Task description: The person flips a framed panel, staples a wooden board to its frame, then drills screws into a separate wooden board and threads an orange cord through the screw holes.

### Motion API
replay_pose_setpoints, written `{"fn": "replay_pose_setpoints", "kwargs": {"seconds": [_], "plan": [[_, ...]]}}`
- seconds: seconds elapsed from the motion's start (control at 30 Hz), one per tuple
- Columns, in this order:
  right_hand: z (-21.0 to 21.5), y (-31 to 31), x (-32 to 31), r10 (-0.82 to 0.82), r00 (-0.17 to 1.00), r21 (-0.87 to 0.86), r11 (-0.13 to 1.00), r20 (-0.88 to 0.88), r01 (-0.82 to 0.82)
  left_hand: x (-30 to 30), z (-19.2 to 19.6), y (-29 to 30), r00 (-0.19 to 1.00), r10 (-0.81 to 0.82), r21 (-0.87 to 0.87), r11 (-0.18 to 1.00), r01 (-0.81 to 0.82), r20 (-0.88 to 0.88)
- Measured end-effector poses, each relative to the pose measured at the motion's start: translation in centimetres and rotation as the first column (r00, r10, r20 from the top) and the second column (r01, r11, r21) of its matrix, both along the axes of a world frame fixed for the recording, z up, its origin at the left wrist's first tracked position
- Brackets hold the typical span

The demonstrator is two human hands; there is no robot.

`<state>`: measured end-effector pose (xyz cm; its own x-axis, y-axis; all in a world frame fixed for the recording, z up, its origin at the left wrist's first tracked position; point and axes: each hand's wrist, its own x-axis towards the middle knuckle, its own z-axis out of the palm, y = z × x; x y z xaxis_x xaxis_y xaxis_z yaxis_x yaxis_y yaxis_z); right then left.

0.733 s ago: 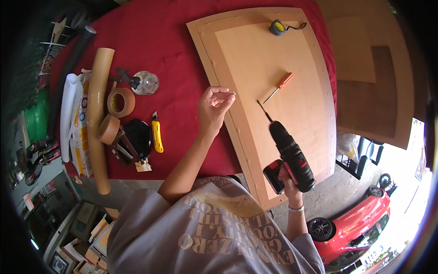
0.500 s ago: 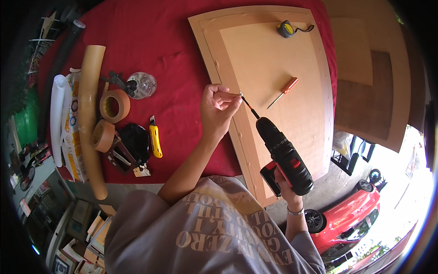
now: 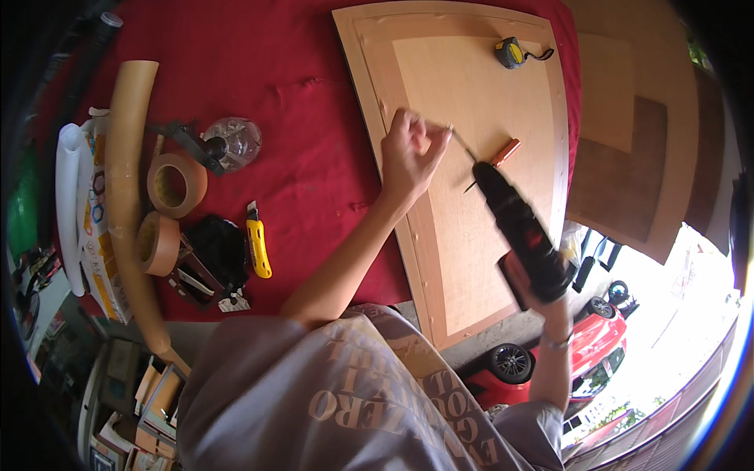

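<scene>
My right hand (image 3: 543,297) is closed round the grip of a black and red cordless drill (image 3: 525,228), which points up and to the left over the panel. At the tip of its long thin bit (image 3: 465,146) sits a small pale metal piece (image 3: 450,128), screw-like but too small to make out for sure. My left hand (image 3: 412,153) pinches that piece between thumb and finger. Below lies a large light-brown panel (image 3: 463,86) with a darker taped border. On it, partly hidden behind the drill's nose, rests a screwdriver (image 3: 508,151) with an orange handle.
A tape measure (image 3: 510,53) lies at the panel's far end. On the red cloth (image 3: 314,157) to the left are a yellow utility knife (image 3: 258,242), a spray bottle (image 3: 232,144), two brown tape rolls (image 3: 177,184) and long paper rolls (image 3: 132,157). Other boards (image 3: 620,141) stand at right.
Both hands and the drill have shifted right and the left hand a little farther away, bringing the bit tip over the panel's inner area. The view has also turned slightly.
</scene>
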<state>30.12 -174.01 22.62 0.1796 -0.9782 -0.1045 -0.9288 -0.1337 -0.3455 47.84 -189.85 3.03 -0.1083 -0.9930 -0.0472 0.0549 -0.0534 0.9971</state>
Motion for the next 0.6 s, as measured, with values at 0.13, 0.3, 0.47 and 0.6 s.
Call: {"fn": "replay_pose_setpoints", "kwargs": {"seconds": [0.13, 0.3, 0.47, 0.6], "plan": [[0.0, -10.8, -4.8, -0.209, 0.978, 0.193, 0.959, 0.000, 0.205, -5.8, -1.4, -5.5, 0.935, 0.249, 0.141, 0.965, -0.219, -0.252], [-0.2, -24.3, -6.2, -0.431, 0.899, 0.450, 0.819, 0.075, 0.356, -8.7, -2.4, -12.9, 0.796, 0.455, 0.320, 0.883, -0.344, -0.399], [-1.7, -32.5, -6.7, -0.359, 0.928, 0.499, 0.825, 0.101, 0.265, -10.4, -3.1, -18.6, 0.701, 0.630, 0.407, 0.767, -0.496, -0.333], [-1.7, -35.3, -7.4, -0.307, 0.950, 0.520, 0.822, 0.059, 0.233, -10.9, -3.3, -19.6, 0.699, 0.668, 0.497, 0.711, -0.497, -0.256]]}}
